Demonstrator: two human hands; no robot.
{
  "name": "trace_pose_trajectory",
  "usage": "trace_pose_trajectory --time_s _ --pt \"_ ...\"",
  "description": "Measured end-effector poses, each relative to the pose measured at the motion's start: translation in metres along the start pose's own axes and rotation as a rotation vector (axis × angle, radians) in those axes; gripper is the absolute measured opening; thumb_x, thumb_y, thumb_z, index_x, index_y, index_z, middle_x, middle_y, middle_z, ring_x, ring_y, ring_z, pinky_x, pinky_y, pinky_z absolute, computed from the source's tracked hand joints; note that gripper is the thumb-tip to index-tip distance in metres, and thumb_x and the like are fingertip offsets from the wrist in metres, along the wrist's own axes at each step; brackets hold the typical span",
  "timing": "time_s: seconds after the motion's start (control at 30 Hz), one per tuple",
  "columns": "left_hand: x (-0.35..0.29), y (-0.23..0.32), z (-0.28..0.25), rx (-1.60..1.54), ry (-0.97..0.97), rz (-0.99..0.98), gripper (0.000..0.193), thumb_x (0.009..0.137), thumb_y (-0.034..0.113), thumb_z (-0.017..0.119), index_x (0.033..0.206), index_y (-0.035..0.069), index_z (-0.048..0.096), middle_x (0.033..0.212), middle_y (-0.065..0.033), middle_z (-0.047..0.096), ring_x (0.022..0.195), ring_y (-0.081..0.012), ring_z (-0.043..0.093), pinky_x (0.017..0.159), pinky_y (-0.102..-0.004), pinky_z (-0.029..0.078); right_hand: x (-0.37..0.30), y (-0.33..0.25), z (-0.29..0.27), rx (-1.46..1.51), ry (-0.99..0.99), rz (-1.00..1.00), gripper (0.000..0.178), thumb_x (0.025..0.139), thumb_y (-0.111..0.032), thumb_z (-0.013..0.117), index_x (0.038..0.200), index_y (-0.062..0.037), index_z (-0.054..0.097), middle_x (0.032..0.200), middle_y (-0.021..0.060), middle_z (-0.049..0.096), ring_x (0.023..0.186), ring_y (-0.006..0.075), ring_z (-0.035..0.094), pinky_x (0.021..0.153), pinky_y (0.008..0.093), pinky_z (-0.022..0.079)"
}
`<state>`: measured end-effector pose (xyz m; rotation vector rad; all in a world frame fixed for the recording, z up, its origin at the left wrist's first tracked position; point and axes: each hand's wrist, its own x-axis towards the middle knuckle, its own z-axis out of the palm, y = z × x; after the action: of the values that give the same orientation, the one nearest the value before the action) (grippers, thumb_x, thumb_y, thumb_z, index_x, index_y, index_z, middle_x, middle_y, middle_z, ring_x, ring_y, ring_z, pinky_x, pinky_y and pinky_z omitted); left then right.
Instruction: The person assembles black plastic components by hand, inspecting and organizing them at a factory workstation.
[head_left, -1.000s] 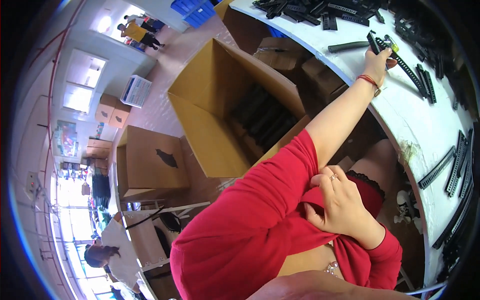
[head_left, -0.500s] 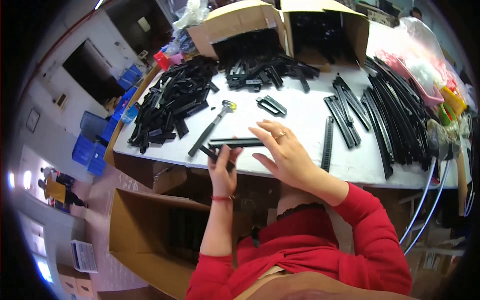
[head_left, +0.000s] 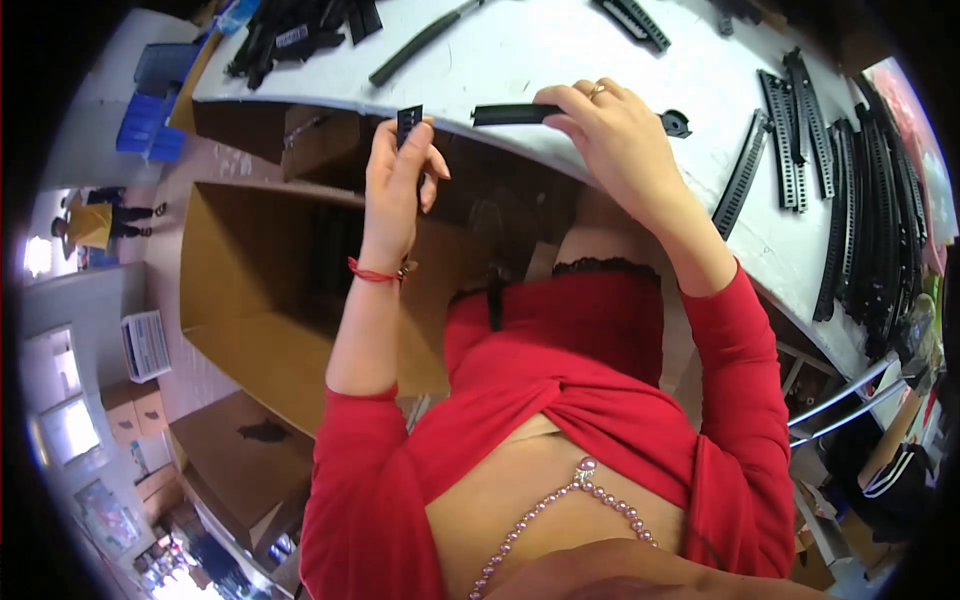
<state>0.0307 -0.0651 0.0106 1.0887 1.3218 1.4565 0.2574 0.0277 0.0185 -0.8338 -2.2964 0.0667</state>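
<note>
My left hand (head_left: pixel 398 178) is closed on a short black slotted plastic piece (head_left: pixel 410 120), which sticks up between thumb and fingers just off the table's near edge. A long black plastic strip (head_left: pixel 512 115) is gripped in my right hand (head_left: pixel 622 145), held level over the table edge. Part of the strip is hidden behind the fingers, and its rounded end (head_left: pixel 677 123) shows past the far side of the hand. Beyond my left hand lies a hammer, its dark handle (head_left: pixel 412 54) in sight. Another black slotted piece (head_left: pixel 636 22) rests on the white table (head_left: pixel 520 60).
Several slotted black strips (head_left: pixel 795 140) lie at the right, beside a dense row of long curved strips (head_left: pixel 875 220). Black parts (head_left: pixel 300 40) are heaped at the far left. Below my left arm stands an open cardboard box (head_left: pixel 240 270). A person (head_left: pixel 90 225) is in the left background.
My view has tipped downward, dropping the boxes at the back out of sight. The hands have drawn apart; the long strip has gone from the left hand to the right.
</note>
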Motion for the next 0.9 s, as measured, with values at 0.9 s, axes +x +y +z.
trace_pose_trajectory --time_s 0.9 --pt "-0.012 -0.009 -0.006 0.358 -0.151 0.012 0.017 0.1 0.017 0.057 0.106 0.001 0.057 0.078 -0.0075 0.07 0.053 -0.0024 0.049 0.05 -0.0172 0.039 -0.036 0.0 0.019 0.158 -0.003 -0.001 0.021 0.08 -0.018 0.072 0.1 -0.013 0.07 0.098 0.0014 0.066 0.093 0.0224 0.062 0.087 0.0372 0.047"
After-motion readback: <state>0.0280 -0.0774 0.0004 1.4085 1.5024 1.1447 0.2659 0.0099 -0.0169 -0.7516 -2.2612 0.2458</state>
